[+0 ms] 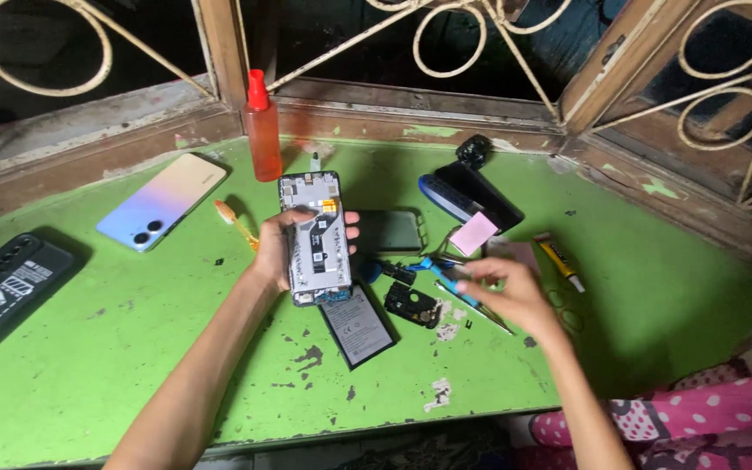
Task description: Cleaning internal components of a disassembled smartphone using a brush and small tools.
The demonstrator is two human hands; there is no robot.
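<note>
At the centre of a chipped green table, the left hand grips an opened phone frame, its circuitry exposed, holding it upright above a loose black battery. The right hand, at four o'clock from the frame, pinches a blue-handled tool. An orange bottle stands at eleven o'clock.

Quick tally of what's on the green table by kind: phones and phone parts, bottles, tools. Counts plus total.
Phones and cases: 4: opened phone in left hand, pastel phone, black case, clear case
Loose parts: 2: battery, black cover piece
Bottles and tubes: 2: orange bottle, glue tube
Tools: 2: blue-handled tool by right hand, orange brush
Total: 10
</note>
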